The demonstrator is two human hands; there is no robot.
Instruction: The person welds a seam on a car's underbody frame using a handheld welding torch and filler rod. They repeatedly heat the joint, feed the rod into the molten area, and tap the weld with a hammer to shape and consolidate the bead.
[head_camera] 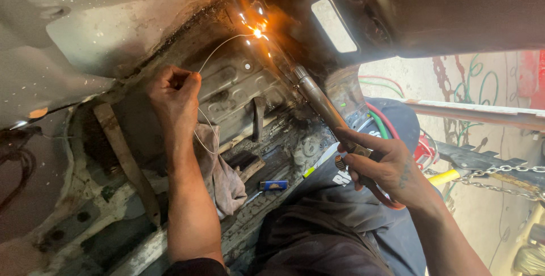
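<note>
Two hands busy: your left hand (175, 95) pinches filler wire (218, 49) w/ tip at flame (257, 32) on rusty floor pan (238, 86), right hand (386, 165) clamped round torch (321, 103); risk: sparks likely ignite rag (221, 171) nr lighter (273, 185).

One view only, from the head camera, close in and facing the rusty sheet-metal panel (244, 83) that fills the left and centre of the frame. Both forearms enter from the bottom edge; a daylit yard opens at right.
</note>
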